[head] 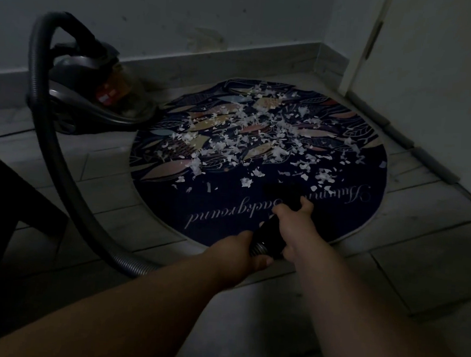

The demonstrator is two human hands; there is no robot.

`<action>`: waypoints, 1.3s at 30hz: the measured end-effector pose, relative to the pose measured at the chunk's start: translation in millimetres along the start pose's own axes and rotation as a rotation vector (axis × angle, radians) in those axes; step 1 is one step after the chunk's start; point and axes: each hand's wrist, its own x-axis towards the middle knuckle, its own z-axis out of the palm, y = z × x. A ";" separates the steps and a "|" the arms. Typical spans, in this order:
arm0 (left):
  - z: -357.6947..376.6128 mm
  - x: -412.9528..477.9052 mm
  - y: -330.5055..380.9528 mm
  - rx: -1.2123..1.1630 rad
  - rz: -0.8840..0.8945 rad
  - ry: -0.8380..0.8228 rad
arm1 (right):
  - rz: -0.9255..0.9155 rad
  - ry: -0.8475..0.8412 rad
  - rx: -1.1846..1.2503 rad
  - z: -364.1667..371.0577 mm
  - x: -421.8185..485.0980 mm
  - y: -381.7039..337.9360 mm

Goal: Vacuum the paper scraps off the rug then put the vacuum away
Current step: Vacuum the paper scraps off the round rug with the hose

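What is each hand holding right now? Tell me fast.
Left hand: grips the end of the hose.
Right hand: grips the black nozzle tube over the rug.

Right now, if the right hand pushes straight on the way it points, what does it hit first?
The right hand grips the black nozzle, aimed across the rug. First in line are the nearest loose paper scraps, with the dense patch beyond. Depth is hard to judge in this dim view.

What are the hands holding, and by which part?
The vacuum's nozzle: left hand grips its rear end where the hose joins; right hand grips farther forward, behind the tip.
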 end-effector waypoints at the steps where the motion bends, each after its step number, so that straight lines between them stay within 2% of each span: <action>1: -1.5 -0.4 -2.9 -0.003 -0.004 0.005 | 0.005 -0.005 -0.009 3.7 -0.5 -0.6; 17: -34.7 -32.0 -57.6 -0.044 -0.088 0.102 | 0.024 -0.110 -0.169 80.5 -10.1 9.5; 29: -62.6 -66.0 -87.9 -0.123 -0.151 0.131 | 0.056 -0.236 -0.192 137.1 -27.7 19.9; 39: -78.2 -77.5 -107.9 -0.161 -0.161 0.161 | 0.084 -0.252 -0.223 174.7 -35.6 24.3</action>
